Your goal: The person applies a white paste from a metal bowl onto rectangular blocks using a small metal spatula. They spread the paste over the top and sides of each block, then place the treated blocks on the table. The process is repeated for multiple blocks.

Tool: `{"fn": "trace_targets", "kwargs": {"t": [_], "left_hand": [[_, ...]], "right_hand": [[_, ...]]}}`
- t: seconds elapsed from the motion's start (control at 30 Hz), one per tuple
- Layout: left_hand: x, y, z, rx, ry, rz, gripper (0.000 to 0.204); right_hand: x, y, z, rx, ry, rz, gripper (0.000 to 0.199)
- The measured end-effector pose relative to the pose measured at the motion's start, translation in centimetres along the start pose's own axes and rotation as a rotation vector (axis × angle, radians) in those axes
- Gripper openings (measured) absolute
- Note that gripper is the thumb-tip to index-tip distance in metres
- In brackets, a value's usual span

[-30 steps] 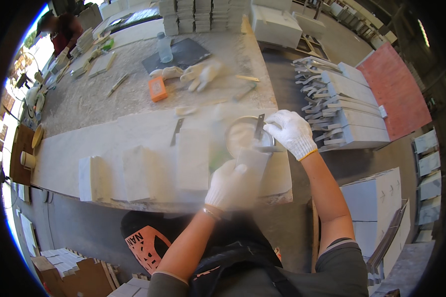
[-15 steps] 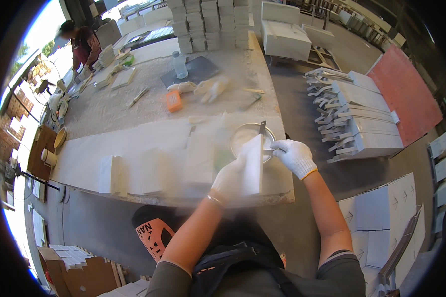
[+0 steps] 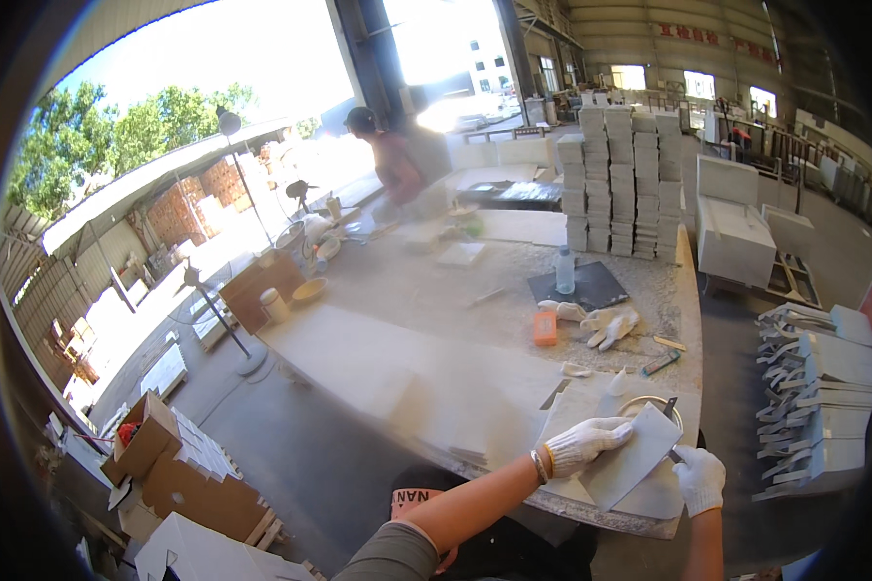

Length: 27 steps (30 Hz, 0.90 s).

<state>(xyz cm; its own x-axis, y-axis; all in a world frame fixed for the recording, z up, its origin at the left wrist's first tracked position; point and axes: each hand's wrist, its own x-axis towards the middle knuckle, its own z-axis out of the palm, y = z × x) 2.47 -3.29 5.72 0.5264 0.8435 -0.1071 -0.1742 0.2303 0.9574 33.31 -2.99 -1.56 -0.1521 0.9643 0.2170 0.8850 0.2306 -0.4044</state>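
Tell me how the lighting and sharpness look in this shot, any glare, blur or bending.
Head view: the open doorway is blown out white; the person at the far end of the bench is smeared; the left hand and right hand on the grey tile are fairly sharp; edges bend toward the dark rim.

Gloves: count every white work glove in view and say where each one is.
4. One on the left hand gripping the grey tile; one on the right hand at the tile's right edge; two spare gloves lying by the orange block. More may be hidden.
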Motion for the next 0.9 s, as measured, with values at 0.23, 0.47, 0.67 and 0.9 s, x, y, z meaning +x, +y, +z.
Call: {"fn": "trace_targets", "kwargs": {"t": [0.23,0.47,0.67,0.9], "left_hand": [[-0.5,4.2,-8.1,0.69,-0.046,-0.183,0.049],[1.5,3.0,-10.7,1.098,-0.268,-0.294,0.049],[0.7,3.2,-8.6,1.396,-0.107,-0.163,0.041],[-5.3,0.4,-6.4,1.485,0.74,0.022,0.037]], "right_hand": [[-2.1,-2.0,1.9,0.647,0.142,0.114,0.008],[-4.6,-9.4,2.6,1.272,-0.327,0.384,0.02],[-3.5,-14.1,3.3,1.293,-0.472,0.339,0.02],[-2.9,-15.0,4.3,1.164,-0.424,0.331,0.019]]}}
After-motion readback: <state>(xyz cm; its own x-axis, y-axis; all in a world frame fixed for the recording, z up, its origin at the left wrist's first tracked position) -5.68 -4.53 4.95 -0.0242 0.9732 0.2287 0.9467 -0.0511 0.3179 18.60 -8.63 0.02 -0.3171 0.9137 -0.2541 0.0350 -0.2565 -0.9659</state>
